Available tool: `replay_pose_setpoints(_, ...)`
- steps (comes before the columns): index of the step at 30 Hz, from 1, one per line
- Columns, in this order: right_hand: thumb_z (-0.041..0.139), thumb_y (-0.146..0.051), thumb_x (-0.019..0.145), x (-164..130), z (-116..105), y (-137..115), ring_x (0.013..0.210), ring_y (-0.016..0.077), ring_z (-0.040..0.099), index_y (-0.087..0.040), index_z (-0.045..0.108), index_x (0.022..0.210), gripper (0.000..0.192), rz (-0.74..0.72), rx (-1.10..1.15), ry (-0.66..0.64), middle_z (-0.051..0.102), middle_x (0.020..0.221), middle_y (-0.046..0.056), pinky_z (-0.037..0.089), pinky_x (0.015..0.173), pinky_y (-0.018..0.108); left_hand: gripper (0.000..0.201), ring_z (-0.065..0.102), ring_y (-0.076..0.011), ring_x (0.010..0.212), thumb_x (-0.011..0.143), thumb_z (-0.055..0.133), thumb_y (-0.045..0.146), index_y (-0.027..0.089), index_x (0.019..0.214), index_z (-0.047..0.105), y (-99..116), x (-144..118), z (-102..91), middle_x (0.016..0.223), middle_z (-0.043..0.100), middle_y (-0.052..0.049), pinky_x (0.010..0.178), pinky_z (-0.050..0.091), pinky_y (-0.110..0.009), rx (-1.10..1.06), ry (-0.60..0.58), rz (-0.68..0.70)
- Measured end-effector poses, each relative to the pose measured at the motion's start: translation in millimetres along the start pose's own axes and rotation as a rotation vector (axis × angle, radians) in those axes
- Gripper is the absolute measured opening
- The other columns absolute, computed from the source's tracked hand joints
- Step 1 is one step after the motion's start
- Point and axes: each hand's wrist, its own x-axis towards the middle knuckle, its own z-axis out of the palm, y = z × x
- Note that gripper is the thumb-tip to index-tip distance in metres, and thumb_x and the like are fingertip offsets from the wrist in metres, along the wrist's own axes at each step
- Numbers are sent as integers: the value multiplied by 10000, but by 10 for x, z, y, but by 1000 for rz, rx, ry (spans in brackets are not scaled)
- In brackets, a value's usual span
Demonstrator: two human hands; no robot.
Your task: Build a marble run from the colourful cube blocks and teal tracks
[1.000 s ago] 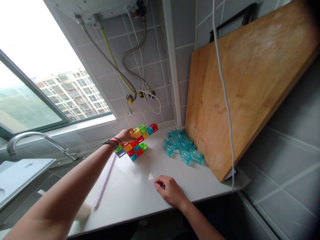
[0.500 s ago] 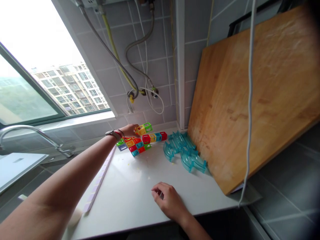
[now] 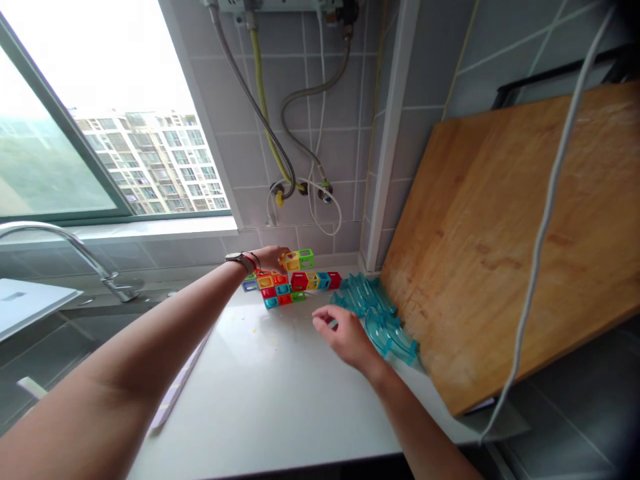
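Both hands at the coloured blocks

My left hand [image 3: 270, 258] grips the block stack [image 3: 293, 280], fingers hidden behind; my right hand [image 3: 343, 335] hovers half-curled, empty, beside teal track pieces [image 3: 385, 320].

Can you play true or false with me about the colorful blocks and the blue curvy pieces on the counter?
1. The left hand is touching the colorful blocks. True.
2. The right hand is resting on the wooden board. False: it hovers over the white counter, beside the blue curved pieces.
3. The wooden board leans against the tiled wall. True.
4. The blue curved pieces are stacked on top of the colorful blocks. False: they lie on the counter to the right of the blocks.
5. A watch is on the left wrist. True.
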Motion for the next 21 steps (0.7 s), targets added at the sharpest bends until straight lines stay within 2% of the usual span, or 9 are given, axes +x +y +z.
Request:
replay_pose_setpoints(3,648,-344,867,632,121,60,723,176,667,-180,700,886,173,393,374,-12,723,830,42,514,610,264,904,678,-304,1025,596,834,463,207,1406,526,18,-79,2,1167,722,-111,845,506,-344,-23,54,-8)
replay_pose_setpoints(5,640,-305,871,902,306,208,639,173,658,-174,647,865,131,734,713,104,694,757,34,510,562,270,987,644,-347,1124,567,871,457,206,1440,487,87,-206,-9,1263,680,-143,926,496,-400,-51,176,-12)
replay_pose_setpoints(7,562,-286,919,1049,486,391,564,155,625,-194,576,857,112,844,777,222,634,668,1,502,540,260,941,604,-368,1199,605,871,445,197,1428,489,222,-421,27,1319,639,-162,996,473,-452,-105,408,-11)
replay_pose_setpoints(9,501,-311,955,1127,618,564,542,149,610,-214,522,847,147,867,774,305,594,631,-16,492,531,246,658,578,-309,1247,816,721,398,199,1398,486,417,-723,184,1346,611,-147,1049,453,-445,-173,643,-16)
replay_pose_setpoints(11,490,-375,966,1191,696,706,556,153,614,-227,505,843,193,872,782,368,590,639,-18,485,528,239,319,633,-251,1135,920,591,297,213,1227,581,626,-1064,501,1183,674,-99,1008,489,-416,-380,1050,-15)
replay_pose_setpoints(13,503,-449,959,1270,740,818,582,160,619,-237,512,846,241,858,789,421,594,655,-19,491,537,243,164,660,-230,989,924,566,256,221,1076,618,777,-1365,938,1013,685,-65,914,531,-399,-520,1245,-95)
replay_pose_setpoints(15,508,-502,950,1362,764,910,608,164,622,-242,527,847,281,833,799,459,589,658,-21,506,555,249,160,666,-229,927,903,589,259,220,1053,624,811,-1549,1383,965,680,-59,830,548,-382,-640,1194,-218)
replay_pose_setpoints(17,511,-505,946,1453,783,986,624,165,622,-241,540,840,286,807,813,479,588,653,-22,523,576,257,255,664,-254,975,873,626,305,210,1109,605,714,-1581,1724,1079,672,-94,819,557,-405,-753,1123,-381)
replay_pose_setpoints(21,570,-392,905,1578,830,1078,641,162,633,-241,556,811,179,743,843,493,619,655,-23,539,589,251,587,586,-332,1234,784,731,381,166,1275,493,321,-1282,1973,1358,559,-197,968,520,-501,-998,1011,-585)
